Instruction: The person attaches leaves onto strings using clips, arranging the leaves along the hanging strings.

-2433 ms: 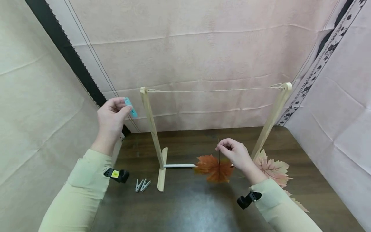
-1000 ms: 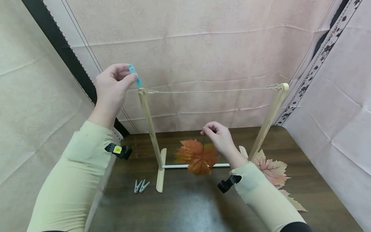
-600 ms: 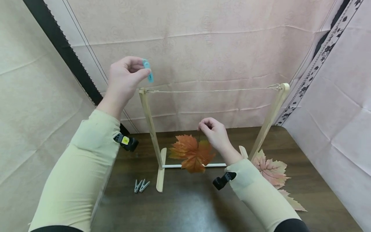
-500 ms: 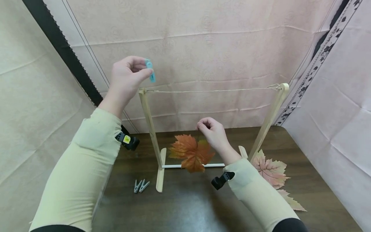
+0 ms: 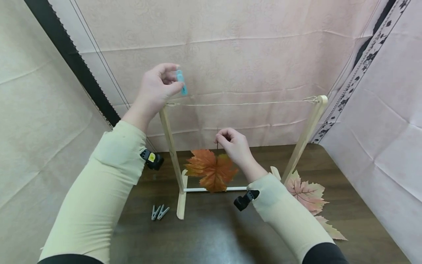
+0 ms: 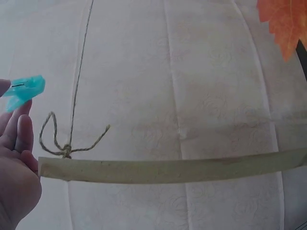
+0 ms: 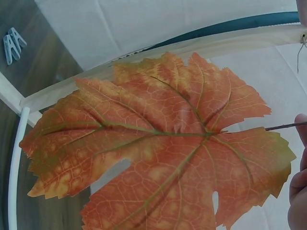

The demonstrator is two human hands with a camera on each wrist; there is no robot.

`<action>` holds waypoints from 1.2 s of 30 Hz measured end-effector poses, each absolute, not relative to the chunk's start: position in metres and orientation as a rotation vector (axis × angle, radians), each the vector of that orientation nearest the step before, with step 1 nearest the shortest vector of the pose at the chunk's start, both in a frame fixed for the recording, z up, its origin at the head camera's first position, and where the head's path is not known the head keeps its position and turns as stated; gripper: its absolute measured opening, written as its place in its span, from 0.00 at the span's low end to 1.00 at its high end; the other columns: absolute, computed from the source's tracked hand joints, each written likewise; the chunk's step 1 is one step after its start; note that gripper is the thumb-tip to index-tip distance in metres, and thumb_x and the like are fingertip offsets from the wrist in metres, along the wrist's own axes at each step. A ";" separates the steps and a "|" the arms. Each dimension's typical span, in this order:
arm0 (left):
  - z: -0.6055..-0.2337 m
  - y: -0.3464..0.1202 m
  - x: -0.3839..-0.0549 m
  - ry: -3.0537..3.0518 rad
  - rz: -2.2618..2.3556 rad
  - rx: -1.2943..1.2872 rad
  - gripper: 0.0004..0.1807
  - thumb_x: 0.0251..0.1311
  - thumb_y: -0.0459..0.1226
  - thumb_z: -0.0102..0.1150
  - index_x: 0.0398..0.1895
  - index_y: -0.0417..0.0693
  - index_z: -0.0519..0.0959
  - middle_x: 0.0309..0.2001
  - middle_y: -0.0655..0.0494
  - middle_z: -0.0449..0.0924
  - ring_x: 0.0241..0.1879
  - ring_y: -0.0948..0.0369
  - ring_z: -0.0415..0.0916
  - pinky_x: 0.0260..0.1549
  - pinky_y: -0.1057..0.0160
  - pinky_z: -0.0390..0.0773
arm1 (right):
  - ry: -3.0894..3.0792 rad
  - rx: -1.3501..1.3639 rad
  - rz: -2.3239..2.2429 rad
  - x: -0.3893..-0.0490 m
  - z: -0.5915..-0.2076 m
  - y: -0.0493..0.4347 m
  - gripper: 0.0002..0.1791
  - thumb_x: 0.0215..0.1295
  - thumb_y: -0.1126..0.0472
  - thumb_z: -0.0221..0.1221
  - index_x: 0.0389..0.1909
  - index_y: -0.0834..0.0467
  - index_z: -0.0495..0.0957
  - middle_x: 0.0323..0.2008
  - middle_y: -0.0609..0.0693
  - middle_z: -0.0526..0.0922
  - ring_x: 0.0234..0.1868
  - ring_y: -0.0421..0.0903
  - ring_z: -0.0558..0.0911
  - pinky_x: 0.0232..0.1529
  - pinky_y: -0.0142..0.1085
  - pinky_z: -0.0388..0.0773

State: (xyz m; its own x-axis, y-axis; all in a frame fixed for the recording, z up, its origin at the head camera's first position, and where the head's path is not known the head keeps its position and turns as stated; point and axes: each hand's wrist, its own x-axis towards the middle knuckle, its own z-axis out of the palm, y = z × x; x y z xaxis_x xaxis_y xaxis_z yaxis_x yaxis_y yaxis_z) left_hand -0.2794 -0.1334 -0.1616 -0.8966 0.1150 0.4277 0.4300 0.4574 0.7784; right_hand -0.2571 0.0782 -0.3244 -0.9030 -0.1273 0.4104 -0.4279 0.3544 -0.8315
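Between thumb and fingers, my left hand (image 5: pixel 160 86) pinches a light blue clothespin (image 5: pixel 181 83), just above the left end of the string (image 5: pixel 244 104). In the left wrist view the same clothespin (image 6: pixel 28 89) shows close to the knotted twine (image 6: pixel 67 150) on the wooden post. My right hand (image 5: pixel 234 144) pinches the thin stem of an orange maple leaf (image 5: pixel 214 170), which hangs below the string and in front of the white crossbar. The right wrist view shows the leaf (image 7: pixel 163 139) broadside, with its stem running to my fingertips (image 7: pixel 301 128).
Wooden posts stand left (image 5: pixel 171 146) and right (image 5: pixel 304 135), holding the string. Two grey-blue clothespins (image 5: pixel 160 212) lie on the dark table (image 5: pixel 197 234) at the left. Pale pink leaves (image 5: pixel 306 192) lie by the right post. Cloth walls (image 5: pixel 230 66) enclose the back and sides.
My left hand has risen and moved right with the clothespin, past the left post's top. My right hand has lifted the orange leaf and carried it left toward the string.
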 end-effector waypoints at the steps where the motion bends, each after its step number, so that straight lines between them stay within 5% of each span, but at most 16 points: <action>1: -0.162 -0.133 -0.280 -2.401 -1.413 -0.467 0.18 0.51 0.35 0.57 0.48 0.49 0.72 0.34 0.56 0.75 0.36 0.62 0.68 0.37 0.68 0.66 | -2.350 0.498 1.561 -0.258 -0.324 0.078 0.09 0.60 0.52 0.52 0.26 0.52 0.75 0.25 0.44 0.77 0.25 0.42 0.70 0.25 0.35 0.66; 12: -0.161 -0.131 -0.280 -2.487 -1.347 -0.482 0.22 0.50 0.46 0.59 0.49 0.51 0.74 0.38 0.57 0.77 0.39 0.64 0.70 0.39 0.66 0.68 | -2.367 0.519 1.511 -0.262 -0.318 0.075 0.08 0.60 0.51 0.52 0.28 0.50 0.74 0.25 0.42 0.77 0.26 0.40 0.70 0.25 0.34 0.66; 36: -0.157 -0.133 -0.282 -2.784 -1.030 -0.569 0.19 0.51 0.48 0.57 0.44 0.50 0.74 0.38 0.59 0.76 0.40 0.65 0.71 0.39 0.64 0.68 | -2.363 0.678 1.292 -0.264 -0.295 0.051 0.08 0.62 0.54 0.49 0.30 0.52 0.73 0.26 0.40 0.76 0.27 0.38 0.71 0.28 0.32 0.69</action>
State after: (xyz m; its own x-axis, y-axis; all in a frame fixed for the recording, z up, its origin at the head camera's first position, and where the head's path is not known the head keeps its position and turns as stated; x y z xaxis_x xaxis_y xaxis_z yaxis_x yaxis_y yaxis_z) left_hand -0.2823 -0.1327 -0.1570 -0.9223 0.3052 0.2373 0.3861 0.6977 0.6034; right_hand -0.2641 0.0508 -0.2952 -0.8191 -0.2363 0.5227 -0.5675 0.4663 -0.6786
